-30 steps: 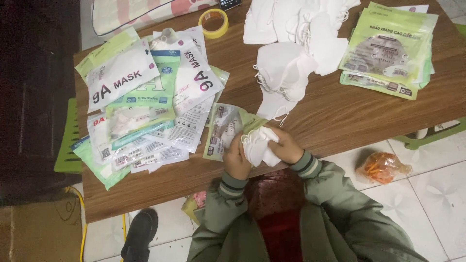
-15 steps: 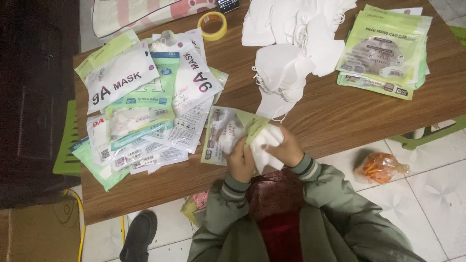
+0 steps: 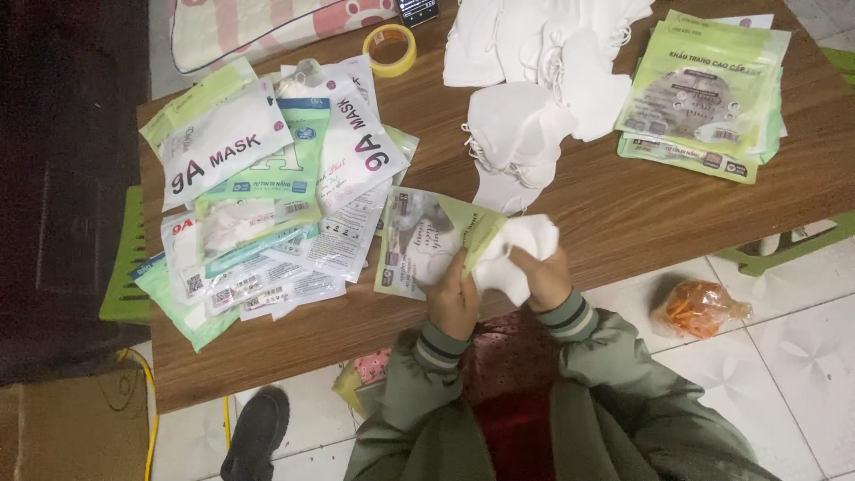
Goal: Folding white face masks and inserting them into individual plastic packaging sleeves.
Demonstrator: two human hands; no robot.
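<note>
A crumpled white mask (image 3: 515, 256) sits bunched between both sets of fingers. The left hand (image 3: 452, 298) pinches its lower edge beside a green-and-clear pouch (image 3: 419, 242); the right hand (image 3: 545, 278) clamps its other side.

Yellow tape roll (image 3: 390, 48) near table's (image 3: 623, 214) far edge. Loose white masks (image 3: 534, 80) piled centre. Green packet stack (image 3: 704, 98) right. Orange bag (image 3: 699, 307) on floor.

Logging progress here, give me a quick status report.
Left hand holds green pouch. Right hand grips white mask at pouch mouth. Loose masks lie just beyond.
</note>
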